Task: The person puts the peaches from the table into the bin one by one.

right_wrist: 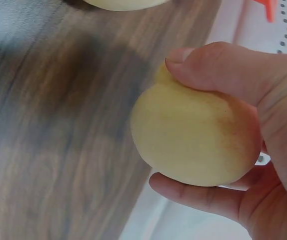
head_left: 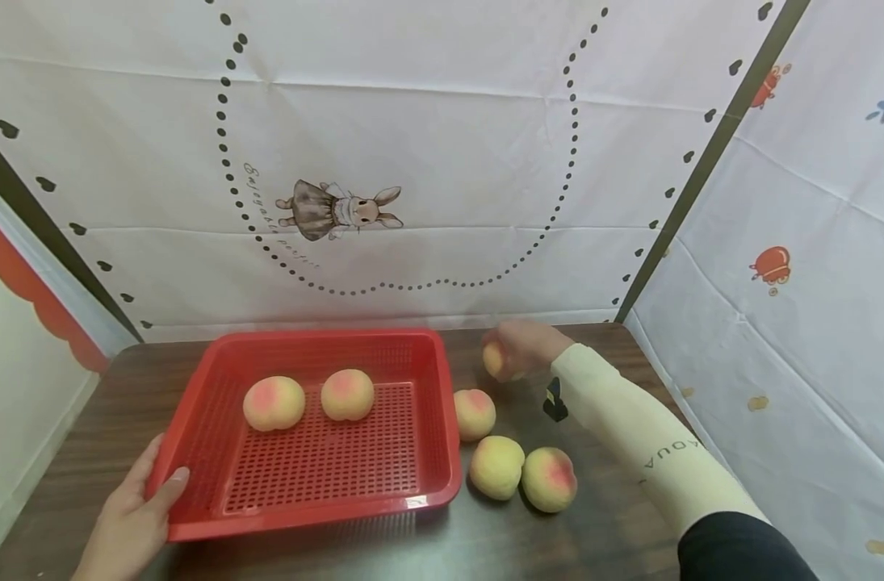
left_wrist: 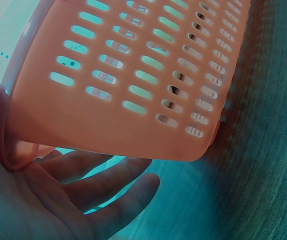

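A red plastic basket [head_left: 318,507] with slotted walls stands on the table, left of the middle. Two peaches [head_left: 274,403] lie inside it. At its near left corner my left hand [head_left: 129,516] grips the rim, thumb on top and fingers outside along the end wall. My right hand [head_left: 532,345] is beyond the basket's right side, near the table's back edge. It holds a yellow-pink peach [right_wrist: 196,132] between thumb and fingers, above the wood. Three more peaches [head_left: 496,468] sit on the table just right of the basket, the farthest close against its wall.
The dark wooden table [head_left: 609,508] ends at a white printed cloth [head_left: 442,186] hanging behind it. More of this cloth hangs along the right side. A pale panel with a red scalloped border [head_left: 42,307] stands at the left.
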{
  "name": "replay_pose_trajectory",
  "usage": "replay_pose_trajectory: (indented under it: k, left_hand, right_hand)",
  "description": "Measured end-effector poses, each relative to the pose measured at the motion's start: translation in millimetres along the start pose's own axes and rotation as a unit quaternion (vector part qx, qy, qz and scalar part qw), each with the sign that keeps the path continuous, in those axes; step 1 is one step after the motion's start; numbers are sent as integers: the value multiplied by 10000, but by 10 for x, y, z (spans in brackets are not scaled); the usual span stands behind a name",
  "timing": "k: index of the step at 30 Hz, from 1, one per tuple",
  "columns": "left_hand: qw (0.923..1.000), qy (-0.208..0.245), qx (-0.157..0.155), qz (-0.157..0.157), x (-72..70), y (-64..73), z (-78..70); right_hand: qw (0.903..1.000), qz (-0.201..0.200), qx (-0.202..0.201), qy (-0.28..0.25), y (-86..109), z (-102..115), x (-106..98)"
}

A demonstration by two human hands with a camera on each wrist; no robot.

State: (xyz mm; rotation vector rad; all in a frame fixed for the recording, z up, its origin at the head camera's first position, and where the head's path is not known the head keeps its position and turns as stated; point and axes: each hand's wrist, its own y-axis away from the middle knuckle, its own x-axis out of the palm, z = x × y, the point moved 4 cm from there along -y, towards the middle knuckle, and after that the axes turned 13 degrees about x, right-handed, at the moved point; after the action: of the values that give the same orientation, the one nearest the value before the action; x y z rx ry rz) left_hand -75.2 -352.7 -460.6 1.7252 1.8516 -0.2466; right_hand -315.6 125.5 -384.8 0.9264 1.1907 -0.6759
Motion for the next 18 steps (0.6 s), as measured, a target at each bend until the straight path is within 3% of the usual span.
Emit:
replay_pose_trajectory:
  k: [18]
  left_hand:
    - [10000, 42, -43, -67, 37, 42, -45]
  right_hand:
    - [9998, -192, -3, 41, 117, -1, -383]
